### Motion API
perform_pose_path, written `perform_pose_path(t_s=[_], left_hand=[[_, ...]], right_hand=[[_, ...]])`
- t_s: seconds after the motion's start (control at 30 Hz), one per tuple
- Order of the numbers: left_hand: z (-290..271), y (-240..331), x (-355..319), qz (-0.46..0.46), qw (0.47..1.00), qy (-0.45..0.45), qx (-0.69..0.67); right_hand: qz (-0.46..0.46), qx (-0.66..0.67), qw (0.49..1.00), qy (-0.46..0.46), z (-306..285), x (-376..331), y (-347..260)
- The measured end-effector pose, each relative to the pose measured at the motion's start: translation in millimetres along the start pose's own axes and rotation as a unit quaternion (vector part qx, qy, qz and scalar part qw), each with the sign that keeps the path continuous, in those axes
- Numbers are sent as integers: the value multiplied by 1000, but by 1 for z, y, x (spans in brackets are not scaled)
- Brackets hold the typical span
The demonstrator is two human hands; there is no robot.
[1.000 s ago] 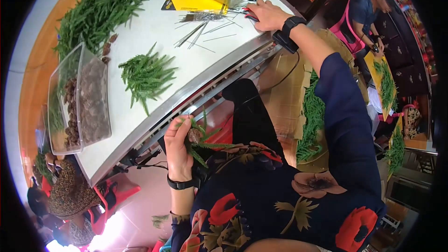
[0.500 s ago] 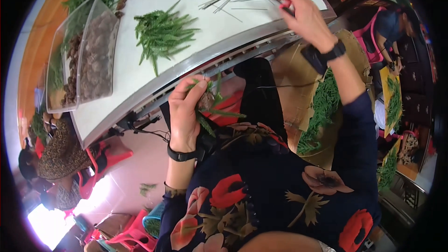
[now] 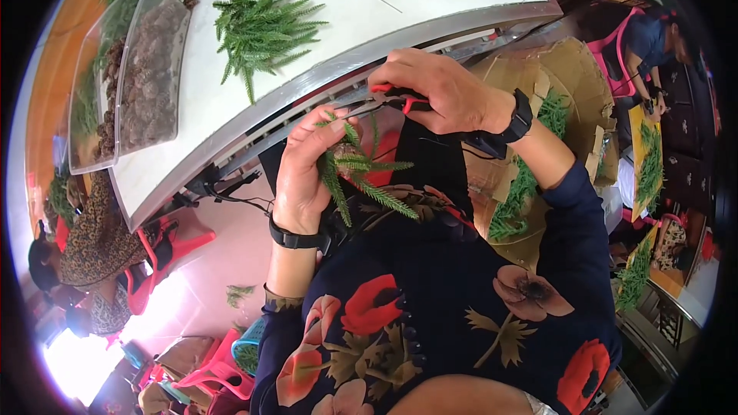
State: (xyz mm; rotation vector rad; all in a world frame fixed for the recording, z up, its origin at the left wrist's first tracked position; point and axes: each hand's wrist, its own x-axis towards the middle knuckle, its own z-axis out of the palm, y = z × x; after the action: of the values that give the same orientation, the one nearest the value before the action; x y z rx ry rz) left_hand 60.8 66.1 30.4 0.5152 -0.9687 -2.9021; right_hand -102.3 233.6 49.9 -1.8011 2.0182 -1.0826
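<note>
Now our right hand point(image 3: 442, 96), back from far tabletop point(image 3: 430, 11), grips red-handled pliers point(image 3: 384, 100) at green sprig bundle point(image 3: 357, 173); left hand point(image 3: 304, 177) clenched round bundle near lap, so wiring begins

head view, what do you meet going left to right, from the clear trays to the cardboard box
clear trays → green sprigs on the table → left hand with a sprig bunch → right hand with red-handled pliers → black wristband → cardboard box
</note>
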Motion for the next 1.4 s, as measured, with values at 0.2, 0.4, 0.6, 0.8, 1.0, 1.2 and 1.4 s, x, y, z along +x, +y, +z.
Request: perform_pose_path(t_s=[0.2, 0.4, 0.6, 0.8, 1.0, 1.2, 1.4], left_hand=[[14, 2, 0, 24, 992, 99, 75], [6, -9, 7, 249, 829, 118, 486], [17, -8, 5, 107, 944, 122, 287], [11, -14, 7, 177, 937, 148, 264], [12, -17, 7, 196, 914, 161, 318], [13, -11, 2, 209, 912, 171, 308], [10, -12, 2, 197, 913, 172, 314]], right_hand=[[21, -25, 999, 12, 4, -3, 0], [130, -93, 987, -8, 3, -5, -16], [214, -79, 972, -56, -3, -4, -18], [270, 67, 955, 101, -13, -4, -22], [243, -28, 970, 14, 9, -18, -45], [248, -47, 967, -10, 13, -18, -46], [243, -44, 969, -25, 15, -17, -45]])
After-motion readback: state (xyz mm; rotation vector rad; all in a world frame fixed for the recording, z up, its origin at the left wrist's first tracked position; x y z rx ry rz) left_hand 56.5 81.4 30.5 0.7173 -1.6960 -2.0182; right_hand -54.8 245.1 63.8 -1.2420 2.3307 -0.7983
